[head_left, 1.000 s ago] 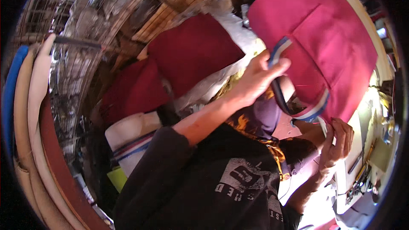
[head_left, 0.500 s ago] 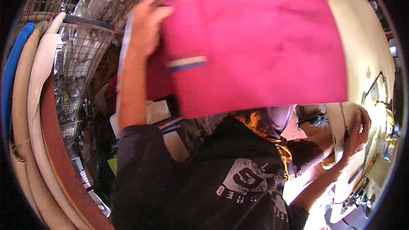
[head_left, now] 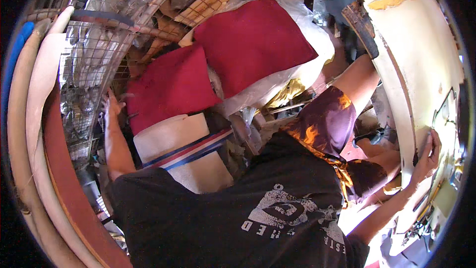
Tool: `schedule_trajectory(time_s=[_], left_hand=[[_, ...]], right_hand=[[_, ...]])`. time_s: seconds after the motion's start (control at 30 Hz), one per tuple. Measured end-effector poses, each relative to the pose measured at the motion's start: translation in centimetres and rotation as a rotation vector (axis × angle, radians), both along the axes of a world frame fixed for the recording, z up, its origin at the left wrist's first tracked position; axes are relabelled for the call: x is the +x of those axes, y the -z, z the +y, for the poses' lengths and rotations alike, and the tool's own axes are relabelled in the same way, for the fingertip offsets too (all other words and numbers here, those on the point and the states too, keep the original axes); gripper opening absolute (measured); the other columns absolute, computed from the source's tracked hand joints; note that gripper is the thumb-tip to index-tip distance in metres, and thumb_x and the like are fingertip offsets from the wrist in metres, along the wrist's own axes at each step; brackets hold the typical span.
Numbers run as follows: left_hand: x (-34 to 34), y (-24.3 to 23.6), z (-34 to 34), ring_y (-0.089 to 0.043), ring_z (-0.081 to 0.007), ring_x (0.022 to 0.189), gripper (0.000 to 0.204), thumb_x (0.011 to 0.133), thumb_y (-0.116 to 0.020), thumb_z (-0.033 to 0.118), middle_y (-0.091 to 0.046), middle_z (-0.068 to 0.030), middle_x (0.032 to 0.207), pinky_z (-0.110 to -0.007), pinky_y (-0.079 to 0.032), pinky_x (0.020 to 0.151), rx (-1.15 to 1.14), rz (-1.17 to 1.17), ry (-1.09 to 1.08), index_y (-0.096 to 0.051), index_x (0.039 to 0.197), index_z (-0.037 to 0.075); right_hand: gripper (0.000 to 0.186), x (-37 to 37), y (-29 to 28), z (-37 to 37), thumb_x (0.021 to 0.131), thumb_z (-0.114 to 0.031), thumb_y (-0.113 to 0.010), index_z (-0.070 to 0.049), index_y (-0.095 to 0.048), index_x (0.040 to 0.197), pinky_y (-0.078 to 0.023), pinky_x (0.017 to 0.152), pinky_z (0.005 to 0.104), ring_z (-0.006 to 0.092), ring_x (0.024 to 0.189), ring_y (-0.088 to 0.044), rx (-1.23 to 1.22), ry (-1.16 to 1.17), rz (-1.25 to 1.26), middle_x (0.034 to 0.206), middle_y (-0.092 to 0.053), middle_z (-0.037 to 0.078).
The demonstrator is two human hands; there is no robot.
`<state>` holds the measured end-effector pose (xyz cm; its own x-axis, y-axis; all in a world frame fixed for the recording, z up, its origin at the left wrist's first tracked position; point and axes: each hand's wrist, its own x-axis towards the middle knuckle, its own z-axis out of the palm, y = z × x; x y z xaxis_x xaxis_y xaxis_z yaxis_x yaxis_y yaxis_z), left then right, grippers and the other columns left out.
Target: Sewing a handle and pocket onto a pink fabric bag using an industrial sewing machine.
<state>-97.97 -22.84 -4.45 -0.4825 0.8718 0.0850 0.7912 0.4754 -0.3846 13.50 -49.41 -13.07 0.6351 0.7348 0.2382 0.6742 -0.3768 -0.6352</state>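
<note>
My left hand (head_left: 113, 106) is stretched out at the far left with its fingers apart, beside the left edge of a red fabric piece (head_left: 171, 87); whether it touches the fabric I cannot tell. A larger red fabric piece (head_left: 253, 44) lies just to the right, on clear plastic sheeting (head_left: 325, 44). Below the smaller piece are a cream pad (head_left: 171, 136) and striped blue, white and red bands (head_left: 191, 149). My right hand (head_left: 427, 156) rests at the edge of a cream tabletop (head_left: 416, 44), fingers extended and nothing visible in them.
Long rolls of material, one blue (head_left: 17, 64) and one tan (head_left: 25, 84), stand along the left beside a wire rack (head_left: 94, 69). A dark reddish board (head_left: 69, 183) curves next to them. Small tools and parts (head_left: 411, 233) crowd the tabletop's lower right.
The bright pink-red fabric panel with striped tabs has left my left hand and the raised position. My left arm has dropped left and down; my right hand stays at the tabletop edge.
</note>
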Motion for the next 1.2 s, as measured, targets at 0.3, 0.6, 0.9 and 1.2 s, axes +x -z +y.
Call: schedule_trajectory(time_s=[0.3, 0.6, 0.9, 1.2], left_hand=[[29.5, 10.8, 8.2, -0.049, -0.037, 0.138, 0.065, 0.089, -0.074, 0.026, -0.054, -0.0238, 0.145, -0.044, -0.039, 0.116, -0.624, -0.452, 0.567, -0.052, 0.143, -0.001], [60.1, 28.9, 6.2, -0.058, -0.0409, 0.118, 0.04, 0.089, -0.071, 0.028, -0.061, -0.0202, 0.126, -0.051, -0.048, 0.102, -0.421, -0.672, 1.165, -0.067, 0.118, 0.001], [66.4, 33.2, 8.9, -0.052, -0.0407, 0.125, 0.041, 0.084, -0.068, 0.012, -0.058, -0.0173, 0.13, -0.051, -0.045, 0.106, -0.118, -0.619, 1.377, -0.063, 0.125, 0.005], [66.6, 31.0, 12.6, -0.053, -0.0349, 0.123, 0.038, 0.083, -0.062, 0.004, -0.06, -0.0125, 0.123, -0.048, -0.042, 0.108, -0.3, -0.444, 1.626, -0.066, 0.121, 0.007]], right_hand=[[0.024, -2.9, -2.7, 1.1, 0.105, -0.014, -0.058, -0.002, -0.07, 0.122, -0.048, 0.103, 0.0332, 0.0196, 0.114, -0.063, 0.007, -0.043, -0.132, 0.122, -0.07, 0.008], [0.019, -6.1, -3.8, 3.2, 0.1, -0.009, -0.063, 0.0, -0.073, 0.114, -0.051, 0.099, 0.0315, 0.0186, 0.111, -0.064, 0.069, 0.06, -0.059, 0.12, -0.068, 0.009], [0.019, -8.1, -5.1, 4.1, 0.1, -0.007, -0.064, -0.002, -0.074, 0.114, -0.053, 0.097, 0.0345, 0.0202, 0.109, -0.066, -0.012, 0.11, -0.124, 0.118, -0.069, 0.01], [0.019, -8.2, -5.9, 4.7, 0.098, -0.005, -0.064, -0.002, -0.074, 0.115, -0.055, 0.096, 0.0357, 0.0216, 0.109, -0.068, -0.078, 0.113, -0.14, 0.118, -0.07, 0.012]])
